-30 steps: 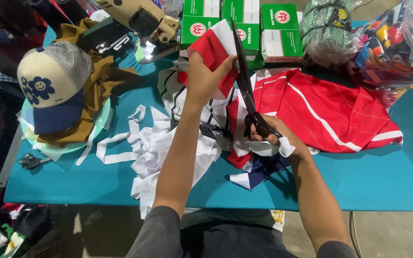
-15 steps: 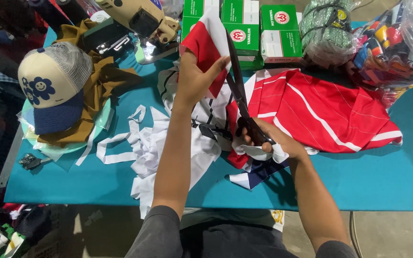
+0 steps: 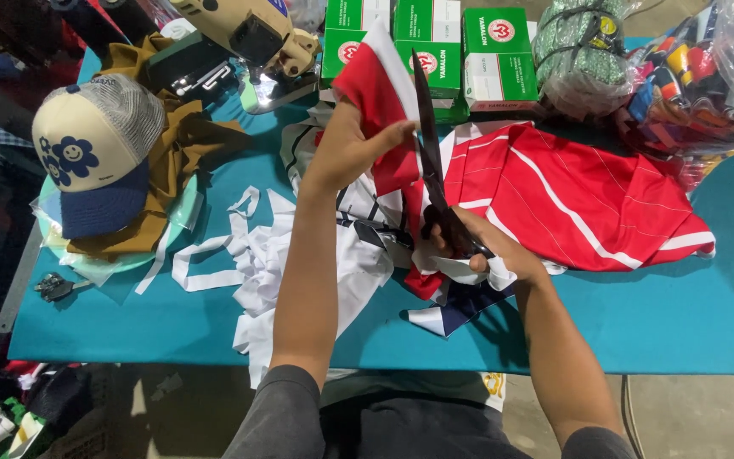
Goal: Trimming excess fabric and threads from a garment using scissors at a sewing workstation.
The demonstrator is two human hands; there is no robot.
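Red and white cloth (image 3: 384, 102) is held up off the teal worktop (image 3: 656, 331) by the left hand (image 3: 346, 149), whose fingers are pinched together on a raised flap of it, just in front of the green boxes (image 3: 435, 51). The right hand (image 3: 477, 251) is closed around the handles of a pair of black scissors (image 3: 431, 170), with a scrap of white fabric bunched under the palm. The blades point away from the person and run up the right edge of the raised flap; whether they stand apart or together there cannot be told.

Judging by how things lie, the cutting looks well under way but not finished. To the left of the scissors a heap of white strips (image 3: 248, 263) lies loose on the worktop, seemingly offcuts. To their right the larger red piece with white lines (image 3: 579, 195) lies spread flat, and the flap in the left hand appears joined to the cloth below it, so that cut seems incomplete.

Well to the left of the scissors a cap (image 3: 95, 153) rests on brown fabric, apart from the work.
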